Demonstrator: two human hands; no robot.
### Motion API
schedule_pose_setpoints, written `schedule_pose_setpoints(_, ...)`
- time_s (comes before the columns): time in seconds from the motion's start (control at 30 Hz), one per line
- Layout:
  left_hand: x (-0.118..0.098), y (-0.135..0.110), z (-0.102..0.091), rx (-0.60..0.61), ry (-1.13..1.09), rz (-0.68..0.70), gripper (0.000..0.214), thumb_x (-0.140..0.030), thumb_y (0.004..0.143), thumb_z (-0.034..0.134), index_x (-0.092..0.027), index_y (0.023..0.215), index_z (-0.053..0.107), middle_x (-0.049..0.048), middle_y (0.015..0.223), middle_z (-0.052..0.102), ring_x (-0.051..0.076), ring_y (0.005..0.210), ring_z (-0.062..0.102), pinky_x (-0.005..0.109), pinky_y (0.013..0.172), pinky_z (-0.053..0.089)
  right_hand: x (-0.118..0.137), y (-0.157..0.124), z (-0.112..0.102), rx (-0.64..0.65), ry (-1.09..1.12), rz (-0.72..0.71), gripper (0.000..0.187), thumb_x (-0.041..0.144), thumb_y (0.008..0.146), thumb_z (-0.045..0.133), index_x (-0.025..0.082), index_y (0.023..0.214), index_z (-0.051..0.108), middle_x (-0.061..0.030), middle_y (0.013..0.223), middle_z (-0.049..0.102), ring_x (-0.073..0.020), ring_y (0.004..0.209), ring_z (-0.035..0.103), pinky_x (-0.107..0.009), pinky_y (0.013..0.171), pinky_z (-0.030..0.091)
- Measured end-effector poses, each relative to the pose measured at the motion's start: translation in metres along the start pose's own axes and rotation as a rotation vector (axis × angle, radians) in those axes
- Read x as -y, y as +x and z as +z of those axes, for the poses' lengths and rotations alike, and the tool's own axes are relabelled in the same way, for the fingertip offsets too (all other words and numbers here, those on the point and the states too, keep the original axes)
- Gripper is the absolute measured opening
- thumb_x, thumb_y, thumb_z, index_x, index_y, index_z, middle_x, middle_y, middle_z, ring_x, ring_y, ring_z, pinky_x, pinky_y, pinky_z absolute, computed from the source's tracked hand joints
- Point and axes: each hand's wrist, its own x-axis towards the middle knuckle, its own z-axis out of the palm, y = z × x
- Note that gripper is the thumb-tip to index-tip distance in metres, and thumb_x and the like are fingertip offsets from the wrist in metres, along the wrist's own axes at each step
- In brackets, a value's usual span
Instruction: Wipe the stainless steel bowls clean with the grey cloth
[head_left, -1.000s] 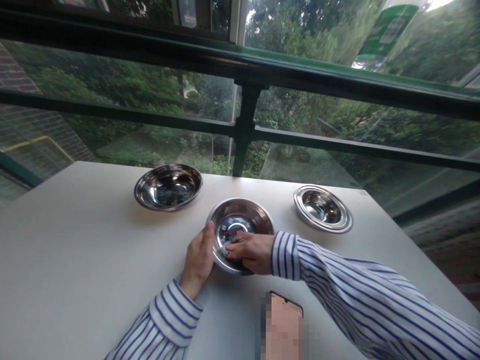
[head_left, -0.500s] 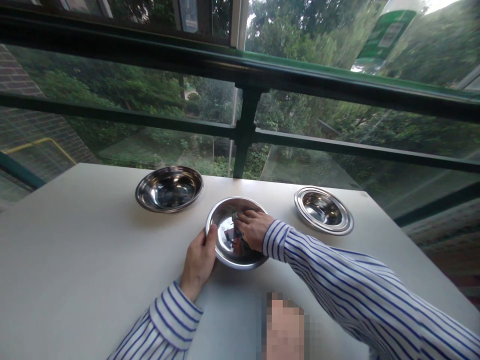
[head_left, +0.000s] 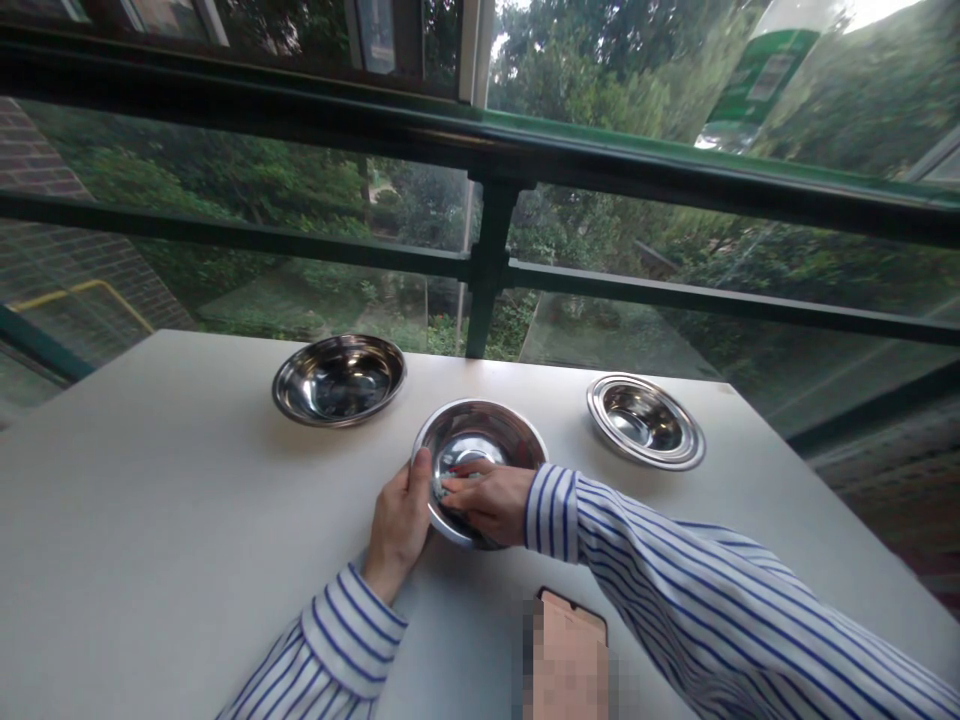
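A shiny stainless steel bowl [head_left: 480, 420] stands at the middle of the table. My left hand [head_left: 401, 515] grips its left rim, thumb on top of the edge and fingers round the outside. Inside the same bowl is my right hand [head_left: 491, 500], reaching in over the right rim. Its fingers point left and press against the lower left of the inner wall. A small pale greenish bit of something [head_left: 442, 488] shows at the fingertips; its kind is too unclear to name, and the palm hides the rest.
A wide steel bowl [head_left: 300, 390] sits at the back left of the white table [head_left: 187, 520]. Stacked-looking steel bowls [head_left: 679, 450] stand at the back right. A phone [head_left: 574, 640], partly pixelated, lies near the front. Behind runs a green railing [head_left: 495, 240] with a plastic bottle [head_left: 761, 75].
My right hand has moved down and left inside the bowl, from its upper right wall to its lower left. My left hand keeps its grip on the rim.
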Motion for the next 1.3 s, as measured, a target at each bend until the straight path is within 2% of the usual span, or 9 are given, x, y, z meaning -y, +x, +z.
schedule_pose_setpoints(0.07,0.0,0.001,-0.001,0.019,0.0,0.002,0.053,-0.059,0.084,0.031,-0.018,0.066,0.058,0.0031,0.061,0.061,0.02,0.062,0.054,0.028,0.058,0.039,-0.002,0.007,-0.001,-0.003,-0.065,-0.007,0.026,0.009,0.077,0.055,0.02,0.099,0.064,-0.0024,0.122,0.059,-0.0184,0.115,0.048,-0.029,0.101,0.034)
schedule_pose_setpoints(0.17,0.001,0.0,-0.001,0.049,-0.022,0.004,0.054,-0.059,0.085,0.031,-0.016,0.077,0.063,0.0044,0.067,0.063,0.02,0.065,0.055,0.029,0.062,0.04,-0.01,0.007,-0.006,-0.054,-0.176,0.066,0.039,0.024,0.081,0.057,0.017,0.119,0.056,-0.0097,0.136,0.047,-0.0278,0.123,0.041,-0.04,0.1,0.036)
schedule_pose_setpoints(0.27,0.001,-0.001,0.0,0.041,-0.019,0.02,0.054,-0.059,0.085,0.03,-0.016,0.076,0.062,0.0031,0.064,0.061,0.019,0.062,0.053,0.029,0.059,0.039,-0.018,0.003,-0.012,-0.11,-0.244,0.181,0.054,0.033,0.079,0.06,0.008,0.126,0.051,-0.0195,0.135,0.046,-0.0375,0.12,0.041,-0.051,0.096,0.037)
schedule_pose_setpoints(0.4,-0.001,-0.001,0.0,0.017,-0.003,0.01,0.056,-0.06,0.084,0.032,-0.015,0.078,0.064,0.0035,0.064,0.061,0.02,0.064,0.054,0.029,0.059,0.039,-0.016,0.008,-0.015,-0.1,-0.255,0.188,0.05,0.029,0.081,0.057,0.003,0.123,0.052,-0.0223,0.129,0.05,-0.0361,0.116,0.045,-0.048,0.095,0.039)
schedule_pose_setpoints(0.53,-0.003,-0.001,-0.002,0.021,-0.026,-0.025,0.057,-0.062,0.082,0.033,-0.015,0.082,0.066,0.0058,0.07,0.065,0.022,0.069,0.057,0.03,0.064,0.041,-0.006,0.02,-0.009,-0.041,-0.208,0.038,0.035,0.016,0.081,0.052,0.007,0.115,0.056,-0.017,0.126,0.053,-0.0256,0.115,0.047,-0.036,0.098,0.038)
schedule_pose_setpoints(0.7,-0.001,0.0,-0.001,-0.013,-0.027,0.015,0.051,-0.06,0.083,0.034,-0.019,0.067,0.059,0.0023,0.063,0.061,0.02,0.064,0.053,0.027,0.058,0.038,-0.01,0.01,-0.002,0.065,-0.142,-0.129,0.029,0.001,0.076,0.048,0.016,0.093,0.066,-0.0047,0.104,0.066,-0.0163,0.104,0.054,-0.026,0.094,0.039)
schedule_pose_setpoints(0.9,0.002,0.002,0.002,0.013,-0.074,0.003,0.049,-0.059,0.084,0.033,-0.02,0.063,0.053,0.0008,0.059,0.056,0.017,0.06,0.05,0.026,0.056,0.037,-0.035,-0.023,-0.011,0.101,-0.126,-0.109,0.036,0.0,0.072,0.049,0.018,0.094,0.071,-0.0019,0.115,0.065,-0.0201,0.114,0.051,-0.028,0.099,0.038)
schedule_pose_setpoints(1.17,-0.004,-0.001,0.0,-0.006,-0.045,-0.023,0.053,-0.063,0.082,0.032,-0.02,0.061,0.053,0.0022,0.06,0.059,0.019,0.061,0.052,0.028,0.057,0.038,-0.01,-0.011,-0.011,0.072,-0.148,-0.135,0.039,0.003,0.071,0.052,0.023,0.101,0.068,0.0018,0.118,0.063,-0.0228,0.117,0.047,-0.03,0.098,0.038)
schedule_pose_setpoints(1.3,-0.001,-0.001,0.0,0.015,-0.041,-0.016,0.053,-0.062,0.083,0.032,-0.018,0.068,0.058,0.0028,0.061,0.06,0.02,0.064,0.054,0.028,0.059,0.039,-0.015,-0.025,-0.023,0.089,-0.188,-0.071,0.036,0.007,0.073,0.052,0.029,0.096,0.07,0.0066,0.121,0.061,-0.0253,0.118,0.048,-0.035,0.092,0.041)
